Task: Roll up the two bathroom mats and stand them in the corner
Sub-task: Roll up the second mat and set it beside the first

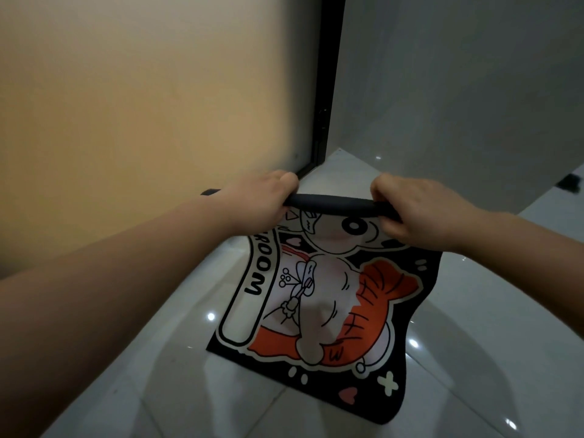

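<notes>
A cartoon-print bathroom mat [319,314] is held up by its far end, w/ the near end resting on the glossy tiled floor [151,368]. The far edge has been turned over into a thin black roll [335,206]. This roll is clamped at both ends: the left hand [262,202] is closed on its left end, the right hand [420,213] on its right end, fingers curled over the top. The grip at both ends is judged to keep the roll even & tight across the width. Most of the mat is not yet rolled; only one mat is in view.

Edges & room: a pale frosted panel [142,105] w/ a dark frame [328,90] stands close on the left, just beside the mat's left edge. A grey wall [458,90] stands behind, & the corner betw. them lies just beyond the hands. Open floor is seen to the right & towards the viewer, so rolling towards the viewer looks unobstructed.
</notes>
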